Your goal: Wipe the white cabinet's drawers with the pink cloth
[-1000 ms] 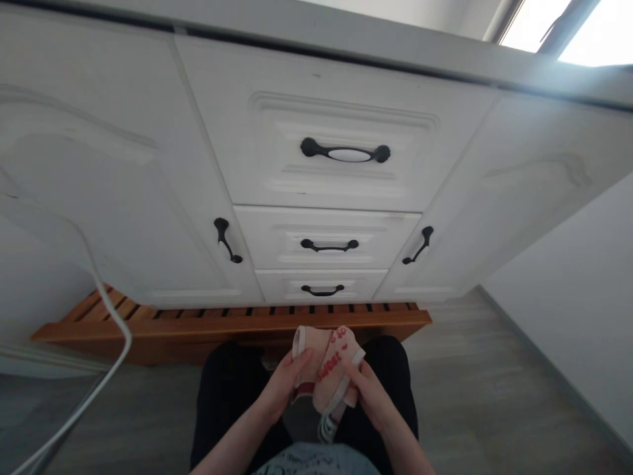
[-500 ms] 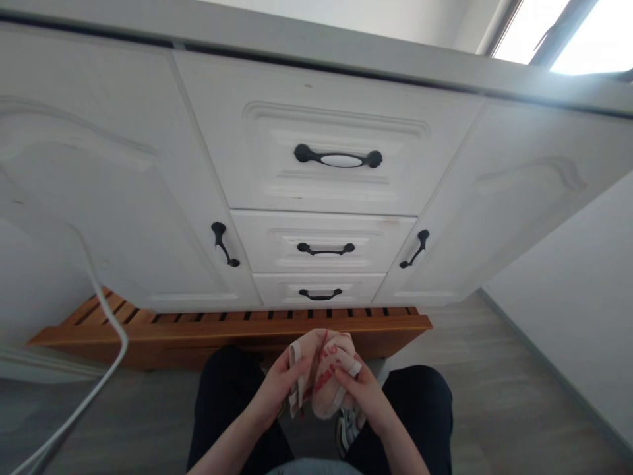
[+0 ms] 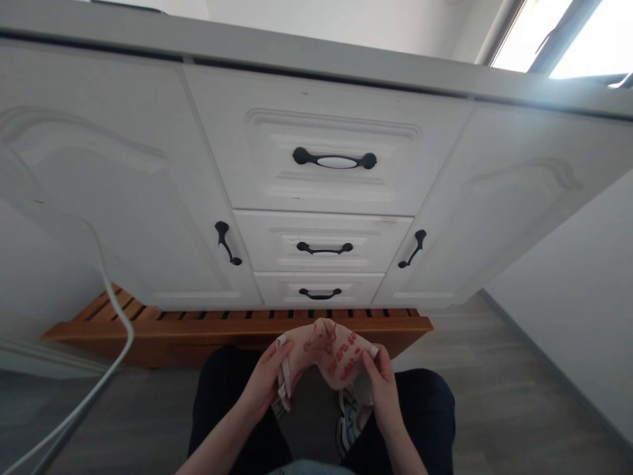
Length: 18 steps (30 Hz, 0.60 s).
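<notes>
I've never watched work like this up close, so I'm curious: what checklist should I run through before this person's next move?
1. Left hand has a grip on the pink cloth: ok, at one end.
2. Right hand has a grip too: ok, at the opposite end.
3. Cloth pulled flat: not ok; it curves and creases between the hands.
4. Red lettering facing the wearer: ok, partly readable.
5. White cable apart from the hands: ok, it hangs off to the person's left.
6. Cloth's underside free of marks: cannot tell; it is mostly hidden.
</notes>
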Available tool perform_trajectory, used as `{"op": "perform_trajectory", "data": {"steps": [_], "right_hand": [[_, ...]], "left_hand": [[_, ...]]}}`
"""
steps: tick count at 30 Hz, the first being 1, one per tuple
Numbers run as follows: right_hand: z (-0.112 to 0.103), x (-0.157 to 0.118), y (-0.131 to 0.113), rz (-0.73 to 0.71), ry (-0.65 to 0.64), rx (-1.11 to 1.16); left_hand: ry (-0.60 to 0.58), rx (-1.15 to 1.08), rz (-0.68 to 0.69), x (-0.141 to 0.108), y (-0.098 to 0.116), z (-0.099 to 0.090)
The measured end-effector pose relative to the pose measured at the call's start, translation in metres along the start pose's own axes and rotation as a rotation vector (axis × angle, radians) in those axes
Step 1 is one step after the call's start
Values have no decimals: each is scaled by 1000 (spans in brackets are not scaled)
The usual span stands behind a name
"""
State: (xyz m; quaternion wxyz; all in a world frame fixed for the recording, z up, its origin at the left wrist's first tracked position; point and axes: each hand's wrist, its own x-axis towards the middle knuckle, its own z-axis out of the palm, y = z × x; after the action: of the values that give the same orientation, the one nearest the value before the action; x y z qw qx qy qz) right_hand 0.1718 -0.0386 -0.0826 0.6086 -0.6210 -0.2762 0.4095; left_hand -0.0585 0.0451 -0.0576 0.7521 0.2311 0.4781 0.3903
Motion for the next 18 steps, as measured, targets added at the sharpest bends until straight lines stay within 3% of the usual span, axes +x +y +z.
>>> {"op": "perform_trajectory", "data": {"steps": [4,7,10,13,15,18], "right_hand": [[-25,13,-19,-171,0,-358],[-40,28,-31,-223,-11,-448],[-50,41,-40,-200,-18,-355],[-56,48,-48,-113,-31,-108],[-58,49,-53,-84,-2,31],[-61,48,-60,-119,57,66]], "left_hand": [[12,121,135,15,8,-21],[-28,132,126,23,20,-32],[-178,106,57,23,36,-39],[-330,108,24,19,50,-45],[-389,104,31,16,56,-46],[-429,80,44,12,62,-42]]}}
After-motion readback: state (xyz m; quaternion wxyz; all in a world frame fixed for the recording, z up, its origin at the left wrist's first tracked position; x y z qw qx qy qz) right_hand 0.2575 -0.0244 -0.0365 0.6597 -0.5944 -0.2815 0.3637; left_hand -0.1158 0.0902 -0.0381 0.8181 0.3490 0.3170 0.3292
